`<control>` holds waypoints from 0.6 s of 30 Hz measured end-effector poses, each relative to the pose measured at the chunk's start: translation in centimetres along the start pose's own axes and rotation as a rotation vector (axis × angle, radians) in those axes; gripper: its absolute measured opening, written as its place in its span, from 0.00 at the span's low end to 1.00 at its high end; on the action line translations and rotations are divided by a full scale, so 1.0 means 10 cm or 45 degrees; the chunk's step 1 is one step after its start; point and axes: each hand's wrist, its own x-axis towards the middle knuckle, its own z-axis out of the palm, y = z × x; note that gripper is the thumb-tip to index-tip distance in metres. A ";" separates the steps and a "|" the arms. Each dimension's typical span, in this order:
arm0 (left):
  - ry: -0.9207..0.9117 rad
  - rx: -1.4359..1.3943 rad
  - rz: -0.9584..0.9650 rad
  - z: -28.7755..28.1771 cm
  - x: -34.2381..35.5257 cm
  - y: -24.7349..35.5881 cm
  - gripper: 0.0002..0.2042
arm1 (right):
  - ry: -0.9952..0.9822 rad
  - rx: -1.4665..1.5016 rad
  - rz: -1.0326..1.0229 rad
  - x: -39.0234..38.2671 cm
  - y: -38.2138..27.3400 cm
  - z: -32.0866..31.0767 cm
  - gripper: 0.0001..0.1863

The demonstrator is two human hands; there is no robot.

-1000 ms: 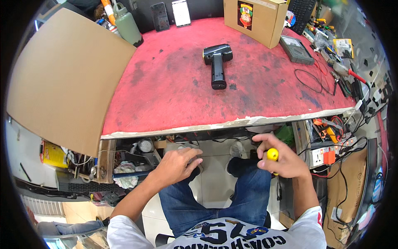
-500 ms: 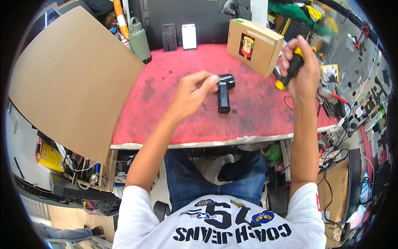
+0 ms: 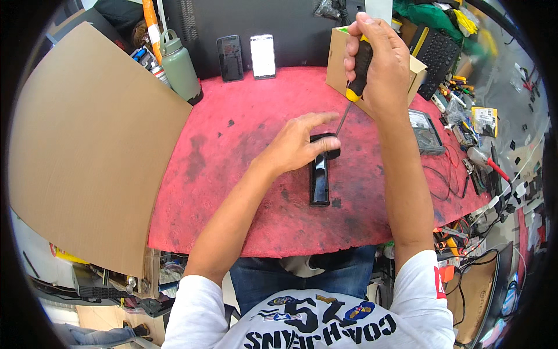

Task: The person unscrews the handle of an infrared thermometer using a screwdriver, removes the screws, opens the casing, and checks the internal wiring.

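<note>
A black T-shaped handheld device (image 3: 319,186) lies on the red mat, its handle toward me. My left hand (image 3: 296,142) hovers over or rests on its head, fingers apart and partly hiding it; I cannot tell whether they touch it. My right hand (image 3: 382,68) is closed around the black and yellow handle of a screwdriver (image 3: 360,70), raised above the device. The screwdriver's thin shaft slants down toward the device's head beside my left fingertips; I cannot tell whether the tip touches.
A large cardboard sheet (image 3: 90,139) covers the left side. At the back stand a green bottle (image 3: 181,72), two phones (image 3: 261,57) and a cardboard box (image 3: 337,61). On the right are a multimeter (image 3: 424,134), wires, loose tools and a keyboard (image 3: 436,64).
Both hands have risen from below the table edge onto the work area. The screwdriver is now held high with its shaft pointing down. The view has shifted, and my left hand reaches over the device.
</note>
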 end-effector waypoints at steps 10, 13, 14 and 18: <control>-0.210 0.375 -0.272 0.02 -0.10 0.02 0.33 | -0.022 -0.758 -0.455 -0.08 0.14 0.01 0.11; -0.203 0.383 -0.296 0.06 -0.08 0.03 0.34 | -0.153 -0.982 -0.691 -0.08 0.02 -0.04 0.13; -0.121 0.423 -0.154 0.05 -0.09 0.05 0.29 | -0.207 -0.861 -0.665 -0.08 0.03 -0.04 0.13; 0.269 -0.125 -0.013 0.28 0.01 0.13 0.08 | -0.262 -0.676 -0.309 -0.15 -0.09 -0.04 0.14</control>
